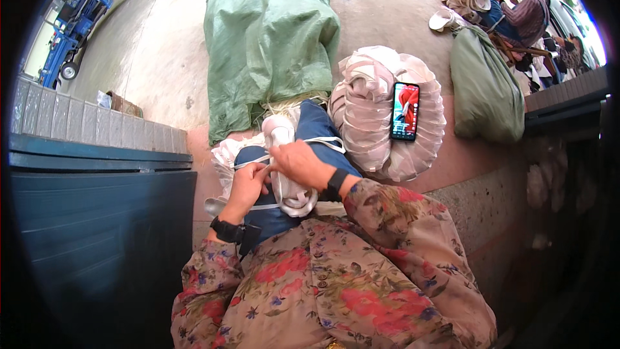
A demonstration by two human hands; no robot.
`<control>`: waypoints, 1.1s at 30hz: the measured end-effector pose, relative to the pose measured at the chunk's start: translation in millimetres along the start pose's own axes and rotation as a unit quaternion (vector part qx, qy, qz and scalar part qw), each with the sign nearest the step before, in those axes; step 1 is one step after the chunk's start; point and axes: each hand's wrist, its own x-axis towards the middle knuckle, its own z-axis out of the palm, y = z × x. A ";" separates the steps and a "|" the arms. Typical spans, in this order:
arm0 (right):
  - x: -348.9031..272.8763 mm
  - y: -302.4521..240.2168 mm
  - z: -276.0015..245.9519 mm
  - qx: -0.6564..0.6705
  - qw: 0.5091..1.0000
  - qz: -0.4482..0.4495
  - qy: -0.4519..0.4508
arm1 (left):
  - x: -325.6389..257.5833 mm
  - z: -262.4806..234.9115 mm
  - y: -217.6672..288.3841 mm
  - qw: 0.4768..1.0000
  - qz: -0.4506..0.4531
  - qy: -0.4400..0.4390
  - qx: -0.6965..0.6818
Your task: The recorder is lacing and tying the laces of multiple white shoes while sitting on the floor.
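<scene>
A pale pinkish-white shoe (294, 195) lies lengthwise on my lap, between my blue-trousered legs. My right hand (302, 163) reaches across the shoe's middle, its fingers curled at the left edge. Close against those fingertips, my left hand (244, 187) is closed in a pinch beside the shoe; whatever it holds is too small to make out. White bands (326, 141) run across my trouser legs. More pale, shoe-like pieces (226, 155) lie by my left leg, partly hidden.
A large green sack (271, 45) lies ahead. To the right, a coil of nested pale shoe pieces (368, 116) carries a lit phone (405, 111). Beyond are another green sack (484, 84) and a seated person (526, 13). A dark blue panel (97, 220) stands at left.
</scene>
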 end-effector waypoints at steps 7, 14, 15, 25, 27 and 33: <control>17.3 21.3 15.2 -0.077 0.996 -0.024 -0.034 | 0.9 -3.6 -12.3 0.999 -0.012 0.049 0.008; 15.7 24.1 6.9 0.154 0.964 0.217 0.003 | 17.6 10.5 -22.8 0.931 0.192 0.178 0.254; 16.7 23.0 6.0 0.155 0.965 0.211 -0.001 | 18.7 11.0 -22.7 0.930 0.189 0.184 0.254; 18.5 25.3 9.0 0.176 0.956 0.235 -0.018 | 31.6 15.4 -16.9 0.891 0.222 0.203 0.341; 16.5 27.8 9.0 0.176 0.954 0.242 -0.019 | 32.2 15.1 -12.9 0.873 0.251 0.179 0.377; 17.3 27.0 13.9 0.177 0.965 0.192 0.001 | 34.2 14.9 -10.0 0.812 0.319 0.157 0.463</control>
